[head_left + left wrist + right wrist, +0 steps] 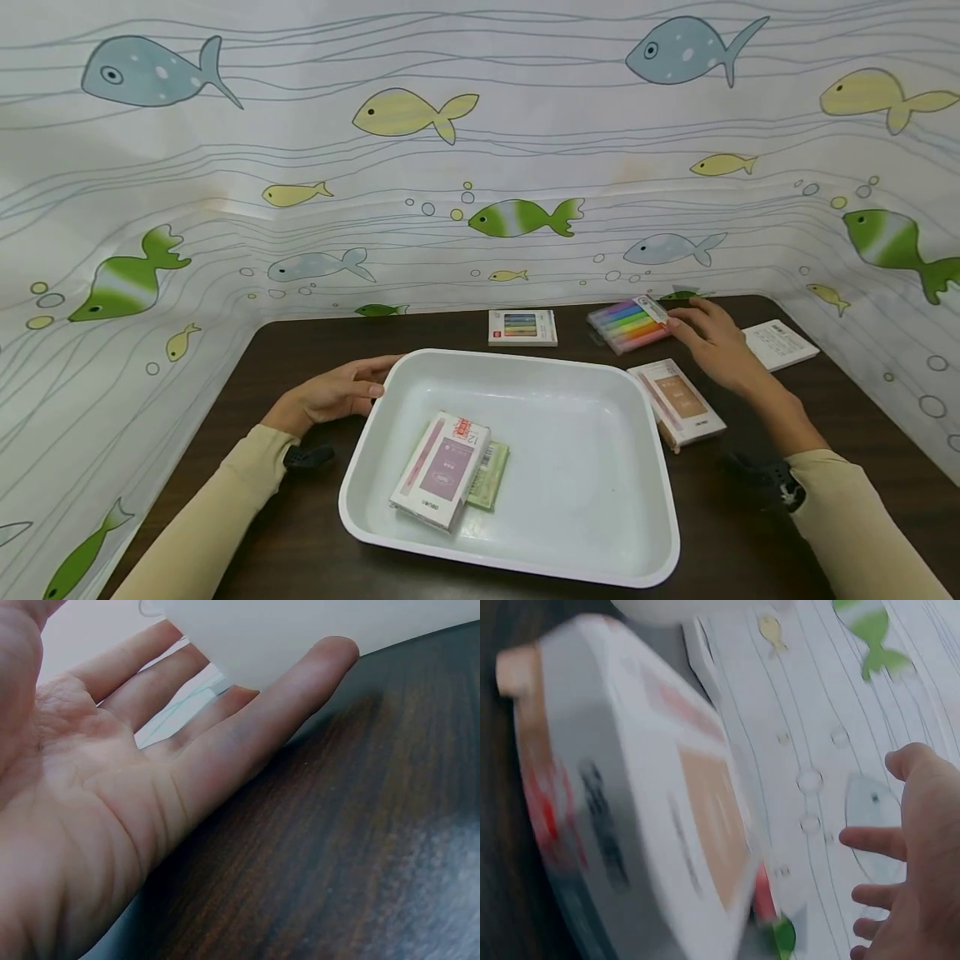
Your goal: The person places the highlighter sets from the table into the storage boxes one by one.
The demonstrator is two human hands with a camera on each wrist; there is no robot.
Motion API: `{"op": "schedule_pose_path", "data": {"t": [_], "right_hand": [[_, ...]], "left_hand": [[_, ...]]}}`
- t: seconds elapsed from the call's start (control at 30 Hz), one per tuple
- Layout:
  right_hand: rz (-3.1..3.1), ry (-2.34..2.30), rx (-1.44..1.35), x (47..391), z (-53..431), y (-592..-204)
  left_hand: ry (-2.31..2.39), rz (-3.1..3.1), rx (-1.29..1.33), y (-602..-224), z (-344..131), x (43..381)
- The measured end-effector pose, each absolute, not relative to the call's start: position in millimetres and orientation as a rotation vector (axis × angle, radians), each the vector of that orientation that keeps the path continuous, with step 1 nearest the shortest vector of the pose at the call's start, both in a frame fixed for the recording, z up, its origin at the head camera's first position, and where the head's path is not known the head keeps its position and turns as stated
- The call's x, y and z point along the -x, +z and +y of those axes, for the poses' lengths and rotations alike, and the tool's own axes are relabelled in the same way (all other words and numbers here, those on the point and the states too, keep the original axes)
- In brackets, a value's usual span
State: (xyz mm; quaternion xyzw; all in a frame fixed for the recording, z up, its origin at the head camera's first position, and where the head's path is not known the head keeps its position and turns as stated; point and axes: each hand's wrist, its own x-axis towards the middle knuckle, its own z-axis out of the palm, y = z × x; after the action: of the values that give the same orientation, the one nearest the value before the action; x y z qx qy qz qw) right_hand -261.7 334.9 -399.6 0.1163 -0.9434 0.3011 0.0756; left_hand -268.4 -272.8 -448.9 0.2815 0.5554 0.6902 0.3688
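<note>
In the head view, we see a white tray (570,458) on a dark table (315,533); in its left half, a purple-panelled box (442,471) lies partly over a green packet (491,479). The left hand (333,390) is at the tray's left far rim, thumb at the edge. The right hand (716,343), fingers spread, is over the right end of the rainbow marker pack (628,323), beyond the tray's far right corner; we cannot tell whether they touch. Nearer lies a brown-panelled box (678,402), with a white box (780,345) to the right and a small carton (522,328) at far centre. In the left wrist view, we find the left fingers extended, beside the tray's wall. In the right wrist view, we note the right fingers apart, the brown-panelled box blurred at left.
</note>
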Motion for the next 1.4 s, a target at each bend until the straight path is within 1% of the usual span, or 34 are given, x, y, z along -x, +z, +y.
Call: {"op": "schedule_pose_path", "data": {"t": [0.37,0.57,0.73,0.9,1.1,1.4], "right_hand": [[-2.946,0.858,-0.159,267,394,-407],[-2.931,0.794,-0.037,271,422,-420],[-2.937,0.743,0.115,268,440,-432],[-2.941,0.746,0.197,264,458,-434],[-3.003,0.716,0.234,261,472,-436],[-3.023,0.694,0.165,260,485,-441]], "left_hand": [[1.756,1.438,-0.742,-452,-273,269],[1.749,1.461,-0.762,-454,-277,269],[1.735,1.492,-0.756,-456,-277,269],[1.724,1.509,-0.752,-455,-274,268],[1.722,1.518,-0.743,-452,-275,268],[1.729,1.483,-0.754,-453,-271,268]]}}
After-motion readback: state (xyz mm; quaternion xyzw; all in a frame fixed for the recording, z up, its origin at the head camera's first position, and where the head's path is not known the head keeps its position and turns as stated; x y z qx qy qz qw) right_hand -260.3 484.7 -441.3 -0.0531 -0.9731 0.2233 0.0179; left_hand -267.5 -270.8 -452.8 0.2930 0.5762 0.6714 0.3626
